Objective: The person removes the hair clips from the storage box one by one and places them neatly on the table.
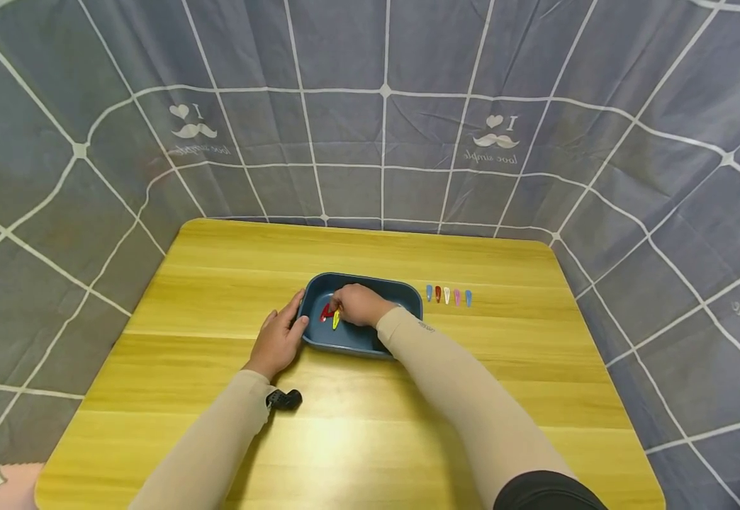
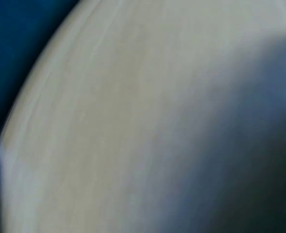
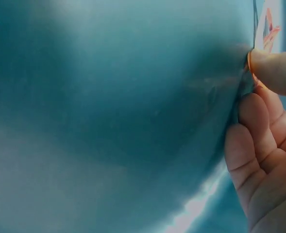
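Observation:
A dark blue tray [image 1: 351, 348] sits on the wooden table. My left hand [image 1: 276, 343] rests against its left end, fingers along the outer wall and thumb at the rim. Inside the tray, my right hand [image 1: 360, 306] reaches toward the left part with curled fingers. Its thumb and fingertips pinch the upper end of a yellow hair clip [image 1: 336, 321]. Right beside that, a red hair clip [image 1: 325, 312] lies partly hidden by the fingers. The right wrist view shows the pinching thumb [image 3: 274, 70] close up; the left wrist view is blurred.
Right of the tray, several hair clips stand in a row on the table [image 1: 504, 340]: blue [image 1: 429, 292], red [image 1: 437, 294], white [image 1: 446, 295], pink [image 1: 456, 297] and another blue one [image 1: 468, 297]. A grey checked curtain [image 1: 344, 127] surrounds the table's back and sides.

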Available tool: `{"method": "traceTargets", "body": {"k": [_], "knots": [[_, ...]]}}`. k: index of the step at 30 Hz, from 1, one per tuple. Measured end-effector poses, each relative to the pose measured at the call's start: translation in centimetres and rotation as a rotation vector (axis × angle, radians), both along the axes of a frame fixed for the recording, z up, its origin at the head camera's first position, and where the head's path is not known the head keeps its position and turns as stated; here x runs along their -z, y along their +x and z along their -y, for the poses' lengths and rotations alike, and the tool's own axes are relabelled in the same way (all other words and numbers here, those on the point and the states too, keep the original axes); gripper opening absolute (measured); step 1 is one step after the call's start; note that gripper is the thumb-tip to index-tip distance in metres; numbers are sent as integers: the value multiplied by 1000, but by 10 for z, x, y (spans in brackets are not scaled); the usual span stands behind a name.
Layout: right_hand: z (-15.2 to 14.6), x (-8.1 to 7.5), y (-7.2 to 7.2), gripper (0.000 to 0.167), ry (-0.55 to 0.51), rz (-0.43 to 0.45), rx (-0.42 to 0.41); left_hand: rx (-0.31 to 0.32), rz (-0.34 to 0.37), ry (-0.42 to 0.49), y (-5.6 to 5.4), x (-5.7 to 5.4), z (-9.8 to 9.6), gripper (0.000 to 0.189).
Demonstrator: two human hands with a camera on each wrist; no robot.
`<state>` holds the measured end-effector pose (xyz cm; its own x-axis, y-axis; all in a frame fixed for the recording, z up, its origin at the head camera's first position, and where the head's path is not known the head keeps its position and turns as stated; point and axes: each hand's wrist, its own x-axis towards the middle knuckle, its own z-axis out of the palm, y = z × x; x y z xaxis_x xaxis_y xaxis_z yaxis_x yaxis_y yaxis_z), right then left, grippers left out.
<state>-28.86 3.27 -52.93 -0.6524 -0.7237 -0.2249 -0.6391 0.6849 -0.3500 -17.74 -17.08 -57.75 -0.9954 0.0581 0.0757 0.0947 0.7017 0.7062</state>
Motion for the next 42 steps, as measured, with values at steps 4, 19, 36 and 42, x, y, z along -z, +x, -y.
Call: {"method": "traceTargets", "body": {"k": [4, 19, 36, 42], "knots": [[-2, 1, -1, 21, -21, 27, 37, 9, 0, 2, -1, -2, 0, 59], [-15, 4, 6, 11, -100, 109, 120, 6, -5, 2, 5, 3, -2, 59], [-27, 5, 3, 20, -198, 163, 171, -9, -15, 4, 4, 2, -2, 58], [-33, 3, 1, 29, -270, 205, 208, -8, -17, 3, 2, -1, 0, 58]]}}
